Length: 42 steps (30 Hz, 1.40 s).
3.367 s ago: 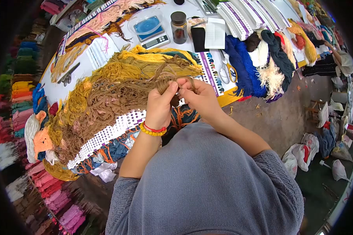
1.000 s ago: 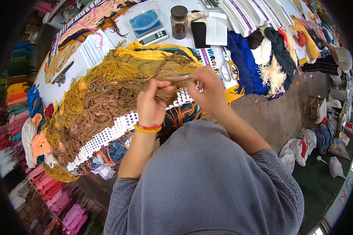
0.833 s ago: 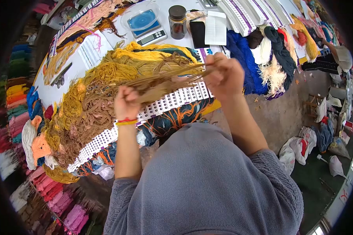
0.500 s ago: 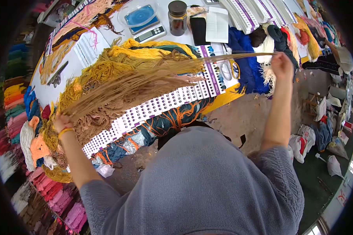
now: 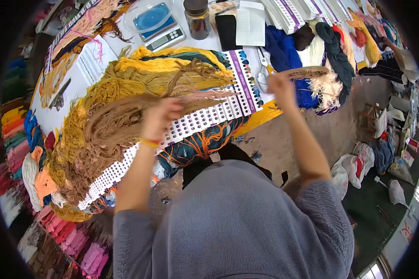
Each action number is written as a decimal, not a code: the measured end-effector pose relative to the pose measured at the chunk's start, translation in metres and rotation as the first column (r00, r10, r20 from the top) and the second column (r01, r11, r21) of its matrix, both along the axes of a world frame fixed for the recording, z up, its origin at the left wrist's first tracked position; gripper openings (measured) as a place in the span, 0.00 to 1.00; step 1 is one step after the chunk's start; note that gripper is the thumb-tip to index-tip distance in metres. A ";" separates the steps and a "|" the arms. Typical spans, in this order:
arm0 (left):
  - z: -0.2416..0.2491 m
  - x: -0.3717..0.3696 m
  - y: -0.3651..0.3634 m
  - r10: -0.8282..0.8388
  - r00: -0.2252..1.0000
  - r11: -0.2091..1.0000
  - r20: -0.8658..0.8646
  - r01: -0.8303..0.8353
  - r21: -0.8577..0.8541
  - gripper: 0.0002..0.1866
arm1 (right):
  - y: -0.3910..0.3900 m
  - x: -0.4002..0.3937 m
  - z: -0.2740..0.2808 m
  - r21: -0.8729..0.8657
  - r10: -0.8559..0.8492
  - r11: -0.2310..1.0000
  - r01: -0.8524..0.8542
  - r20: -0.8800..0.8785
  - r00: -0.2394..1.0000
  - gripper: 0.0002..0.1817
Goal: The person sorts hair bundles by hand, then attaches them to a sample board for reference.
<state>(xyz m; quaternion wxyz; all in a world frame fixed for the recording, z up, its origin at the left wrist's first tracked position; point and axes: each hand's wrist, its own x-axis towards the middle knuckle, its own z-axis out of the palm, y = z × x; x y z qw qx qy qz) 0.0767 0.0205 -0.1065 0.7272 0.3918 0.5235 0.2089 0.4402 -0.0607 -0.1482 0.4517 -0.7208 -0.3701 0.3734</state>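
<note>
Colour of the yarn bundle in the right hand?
Light brown, tan: the yarn bundle held up by the right hand. Head view, the only one.

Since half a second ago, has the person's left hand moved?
Yes. The left hand has swung in from the table's left edge to above the colour chart, gripping the brown yarn.

A digital scale [image 5: 159, 29] with a blue bowl, a dark jar [image 5: 198, 19], a black pouch [image 5: 226, 31] and white paper [image 5: 250, 24] stand toward the desk's [image 5: 91, 63] far edge, blue yarn [image 5: 284, 53] and scissors [image 5: 264, 72] lie near its right edge, and bags [image 5: 358, 169] litter the floor.
</note>
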 end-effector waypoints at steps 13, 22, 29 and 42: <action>-0.126 0.155 -0.044 -0.108 0.977 0.986 -0.182 0.128 0.105 0.08 | -0.004 -0.069 -0.063 -0.280 0.626 0.770 -0.573 0.501 0.597 0.06; -0.122 0.166 -0.043 -0.053 0.973 0.982 -0.223 0.090 0.163 0.05 | -0.002 -0.076 -0.041 -0.417 0.660 0.750 -0.513 0.520 0.543 0.10; -0.112 0.167 -0.042 -0.050 0.975 0.988 -0.218 0.080 0.133 0.05 | 0.000 -0.073 -0.056 -0.422 0.587 0.802 -0.422 0.428 0.687 0.09; -0.106 0.125 -0.025 -0.240 0.873 0.882 -0.424 0.379 0.281 0.13 | -0.007 -0.069 -0.052 -0.387 0.346 0.877 -0.285 0.098 0.933 0.15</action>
